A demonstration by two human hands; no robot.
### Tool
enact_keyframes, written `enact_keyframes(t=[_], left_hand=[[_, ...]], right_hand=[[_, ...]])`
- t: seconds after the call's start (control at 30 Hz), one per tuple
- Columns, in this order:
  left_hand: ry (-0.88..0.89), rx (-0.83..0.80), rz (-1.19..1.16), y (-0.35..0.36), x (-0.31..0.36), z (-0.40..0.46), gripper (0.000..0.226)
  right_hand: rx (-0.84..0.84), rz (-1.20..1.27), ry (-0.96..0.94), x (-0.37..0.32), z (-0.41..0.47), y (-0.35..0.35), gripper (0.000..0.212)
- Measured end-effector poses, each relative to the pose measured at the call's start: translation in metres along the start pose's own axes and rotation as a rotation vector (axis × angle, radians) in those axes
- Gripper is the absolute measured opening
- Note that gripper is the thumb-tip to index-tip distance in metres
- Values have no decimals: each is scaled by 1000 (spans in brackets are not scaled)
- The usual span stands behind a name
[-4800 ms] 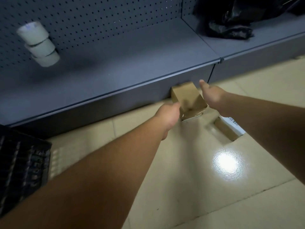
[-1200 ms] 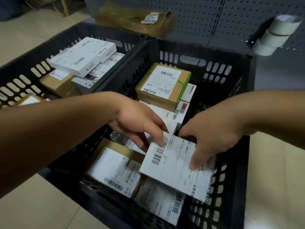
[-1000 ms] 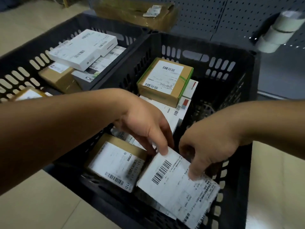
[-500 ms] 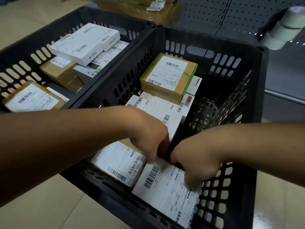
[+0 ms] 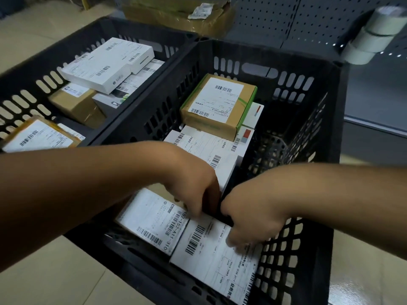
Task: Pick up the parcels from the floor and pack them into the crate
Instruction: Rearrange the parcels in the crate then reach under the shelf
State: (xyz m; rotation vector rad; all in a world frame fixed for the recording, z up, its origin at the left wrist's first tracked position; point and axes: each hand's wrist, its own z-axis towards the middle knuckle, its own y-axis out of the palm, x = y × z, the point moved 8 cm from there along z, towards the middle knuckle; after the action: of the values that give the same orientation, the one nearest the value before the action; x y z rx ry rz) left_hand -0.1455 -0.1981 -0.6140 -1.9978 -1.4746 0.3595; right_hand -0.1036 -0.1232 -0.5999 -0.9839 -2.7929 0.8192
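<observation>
Both hands, the left hand (image 5: 193, 194) and right hand (image 5: 248, 219), had a clenched grip on the labelled parcel (image 5: 215, 258), probably wedging it flat into the crate (image 5: 308, 69).

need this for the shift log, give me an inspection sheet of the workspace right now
surface: beige tiled floor under the crates.
job's things: black crate holding labelled parcels; newest parcel at the near right corner, beside another labelled parcel.
clutter: second crate on the left with more parcels; torn cardboard box behind.
grippers: left hand and right hand both on the newest parcel; grip hidden.
cables: nothing seen.
surroundings: grey pegboard shelving, tape rolls hung on it.
</observation>
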Motion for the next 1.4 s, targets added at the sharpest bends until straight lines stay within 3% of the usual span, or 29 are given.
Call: enact_keyframes(t=[0.07, 0.2, 0.43, 0.57, 0.67, 0.8, 1.1, 1.4], left_hand=[[14, -30, -89, -9, -3, -1, 41], [-67, -28, -158, -35, -14, 1, 37], [-81, 532, -294, -112, 5, -1, 22], [-14, 790, -469, -149, 38, -8, 19], [93, 857, -620, -173, 80, -7, 16], [195, 845, -683, -193, 140, 13, 14], [194, 602, -816, -187, 246, 88, 26], [191, 439, -1018, -179, 366, 155, 11]], right_hand=[[57, 50, 35, 14, -10, -10, 44], [337, 166, 67, 53, -42, -42, 43], [996, 611, 93, 142, -112, -62, 19], [1181, 871, 87, 191, -138, -39, 13], [1257, 1074, 95, 225, -152, -7, 13], [1271, 1180, 177, 261, -168, 41, 21], [1253, 1188, 529, 351, -210, 148, 33], [1315, 1573, 690, 430, -252, 286, 27]])
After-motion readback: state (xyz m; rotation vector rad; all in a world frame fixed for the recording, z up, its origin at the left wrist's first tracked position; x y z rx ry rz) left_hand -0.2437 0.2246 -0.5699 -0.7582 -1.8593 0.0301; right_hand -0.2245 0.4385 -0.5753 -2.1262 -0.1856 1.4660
